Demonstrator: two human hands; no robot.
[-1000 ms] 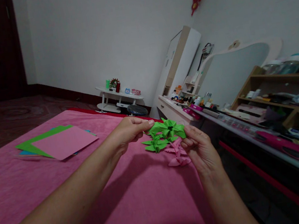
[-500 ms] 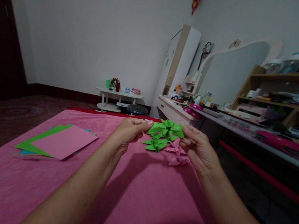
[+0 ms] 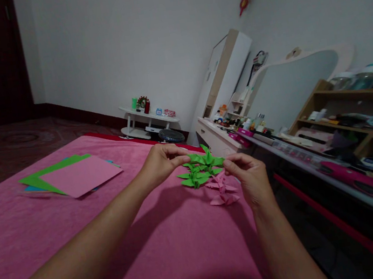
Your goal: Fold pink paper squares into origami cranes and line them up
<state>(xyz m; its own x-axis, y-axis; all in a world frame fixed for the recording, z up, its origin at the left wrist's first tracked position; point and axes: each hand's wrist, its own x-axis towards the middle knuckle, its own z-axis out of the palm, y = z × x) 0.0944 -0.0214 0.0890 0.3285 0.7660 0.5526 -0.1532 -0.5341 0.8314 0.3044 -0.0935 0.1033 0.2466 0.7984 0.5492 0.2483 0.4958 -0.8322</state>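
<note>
Both hands up over the far edge of the blanket (image 3: 176, 254). Left hand (image 3: 160, 162): grip closed, thumb and fingertips pinching the left petals of the green flower (image 3: 205, 159). Right hand (image 3: 251, 176): grip also closed, thumb and forefinger pinching the flower's right tip, back of hand toward the camera. The flower sits directly between the two grips, spanning the gap and held at both ends, clear of the blanket, petals pointing up and outward. Just below it, a second green piece (image 3: 193, 180) lies on the blanket, nearer the left grip; can't tell if it touches the held flower. Pink pieces (image 3: 222, 190) lie on the blanket just beside the right hand, under and left of its fingers. Paper sheets (image 3: 75, 176), pink on top of green, are stacked well apart to the left on the same blanket.
</note>
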